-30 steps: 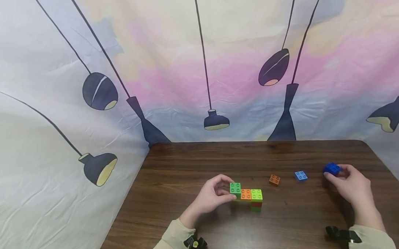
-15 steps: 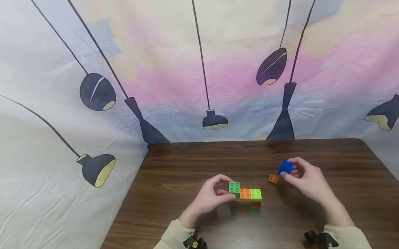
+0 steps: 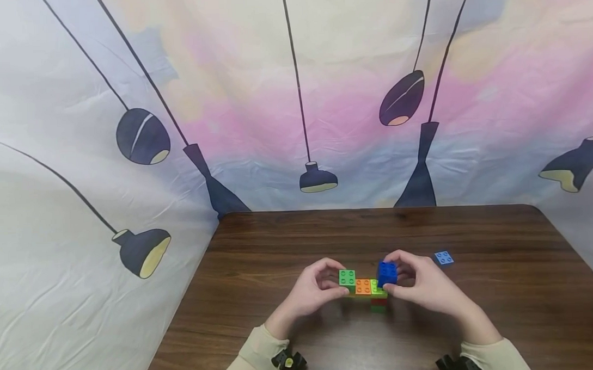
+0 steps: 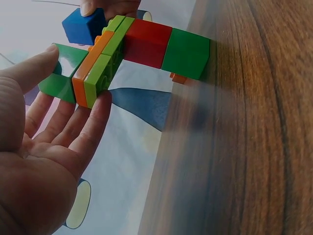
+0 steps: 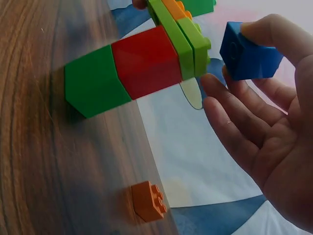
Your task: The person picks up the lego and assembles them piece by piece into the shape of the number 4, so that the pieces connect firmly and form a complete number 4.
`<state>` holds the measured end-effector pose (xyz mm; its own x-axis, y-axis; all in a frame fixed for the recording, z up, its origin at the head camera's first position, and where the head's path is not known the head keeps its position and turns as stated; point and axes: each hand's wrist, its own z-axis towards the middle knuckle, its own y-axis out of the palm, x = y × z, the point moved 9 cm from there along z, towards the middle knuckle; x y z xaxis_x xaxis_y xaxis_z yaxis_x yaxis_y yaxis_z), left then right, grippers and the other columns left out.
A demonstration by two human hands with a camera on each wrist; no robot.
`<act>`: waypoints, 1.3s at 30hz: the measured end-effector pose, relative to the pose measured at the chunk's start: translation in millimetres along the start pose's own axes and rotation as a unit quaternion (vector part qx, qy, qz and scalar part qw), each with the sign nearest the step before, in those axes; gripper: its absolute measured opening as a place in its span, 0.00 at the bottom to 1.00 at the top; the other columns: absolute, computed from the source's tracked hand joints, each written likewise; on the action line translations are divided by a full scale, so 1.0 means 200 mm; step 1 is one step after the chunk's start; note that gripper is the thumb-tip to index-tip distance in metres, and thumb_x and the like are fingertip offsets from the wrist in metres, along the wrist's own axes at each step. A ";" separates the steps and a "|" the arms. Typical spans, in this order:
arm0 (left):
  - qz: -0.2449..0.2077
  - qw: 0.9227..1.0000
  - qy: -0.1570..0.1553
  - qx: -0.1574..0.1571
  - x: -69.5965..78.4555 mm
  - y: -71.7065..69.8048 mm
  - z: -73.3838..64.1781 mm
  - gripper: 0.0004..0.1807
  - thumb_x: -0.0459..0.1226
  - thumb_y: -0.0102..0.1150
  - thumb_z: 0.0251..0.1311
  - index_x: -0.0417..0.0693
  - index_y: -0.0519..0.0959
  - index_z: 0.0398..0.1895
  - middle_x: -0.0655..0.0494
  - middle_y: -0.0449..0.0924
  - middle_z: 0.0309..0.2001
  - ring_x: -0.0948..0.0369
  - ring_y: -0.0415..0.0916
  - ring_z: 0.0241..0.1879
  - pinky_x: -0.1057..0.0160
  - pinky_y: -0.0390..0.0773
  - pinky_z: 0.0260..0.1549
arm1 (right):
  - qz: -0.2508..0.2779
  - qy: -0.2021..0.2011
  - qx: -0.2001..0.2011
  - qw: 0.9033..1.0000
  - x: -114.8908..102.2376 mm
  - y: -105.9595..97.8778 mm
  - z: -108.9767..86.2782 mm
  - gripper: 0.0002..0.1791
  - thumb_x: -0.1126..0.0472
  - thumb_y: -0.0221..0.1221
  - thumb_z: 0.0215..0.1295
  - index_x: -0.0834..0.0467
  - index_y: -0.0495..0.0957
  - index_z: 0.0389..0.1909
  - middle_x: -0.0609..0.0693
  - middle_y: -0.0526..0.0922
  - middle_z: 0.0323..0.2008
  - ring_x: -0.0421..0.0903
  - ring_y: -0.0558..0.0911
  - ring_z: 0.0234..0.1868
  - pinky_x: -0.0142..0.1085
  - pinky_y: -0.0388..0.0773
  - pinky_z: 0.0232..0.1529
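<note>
A toy brick build stands on the table: a green brick [image 5: 95, 81] at the bottom, a red brick [image 5: 146, 61] on it, then a long lime plate [image 4: 103, 73] reaching out to the left. Above that plate lie a thin orange plate [image 3: 362, 286], a lime plate [image 5: 193, 46] and an upper green brick [image 3: 347, 277]. My left hand [image 3: 307, 292] grips the overhanging left end, thumb on the upper green brick, fingers reaching under the long plate. Between thumb and fingers my right hand [image 3: 425, 284] pinches a blue toy brick [image 3: 387, 273], apart from the lime plate and just above its right end.
A light blue plate [image 3: 444, 257] lies on the wooden table [image 3: 279, 240] behind the right hand. Near the build is a small orange brick [image 5: 148, 201], hidden by the right hand in the head view. A patterned cloth [image 3: 254, 99] hangs behind the table's far edge.
My right hand has carried the blue brick leftward from the table's right side, past the light blue plate and orange brick, to the build's right end. The left hand has kept its hold.
</note>
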<state>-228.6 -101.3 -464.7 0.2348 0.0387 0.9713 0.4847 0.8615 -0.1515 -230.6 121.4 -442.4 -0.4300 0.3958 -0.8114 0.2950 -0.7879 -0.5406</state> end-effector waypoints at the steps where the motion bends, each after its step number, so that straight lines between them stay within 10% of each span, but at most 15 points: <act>1: 0.001 1.000 0.000 0.000 0.00 0.00 0.00 0.21 0.25 0.72 0.65 0.36 0.78 0.59 0.37 0.82 0.53 0.54 0.87 0.48 0.59 0.87 0.47 | -0.002 -0.010 -0.006 1.000 -0.01 0.01 0.00 0.22 0.55 0.76 0.66 0.50 0.78 0.56 0.43 0.88 0.44 0.42 0.87 0.42 0.38 0.88 0.45; 39: 0.001 1.000 -0.002 -0.004 0.00 0.01 0.00 0.20 0.27 0.72 0.65 0.36 0.78 0.58 0.38 0.83 0.53 0.57 0.86 0.49 0.60 0.87 0.47 | -0.082 -0.029 -0.049 0.995 -0.10 0.05 0.00 0.25 0.49 0.76 0.66 0.49 0.79 0.60 0.37 0.86 0.48 0.38 0.86 0.48 0.39 0.86 0.49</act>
<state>-228.5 -100.2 -464.8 0.2324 0.0430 0.9717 0.4907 0.8574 -0.1553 -218.0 105.3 -432.2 -0.5271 0.4855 -0.6975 0.2978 -0.6632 -0.6867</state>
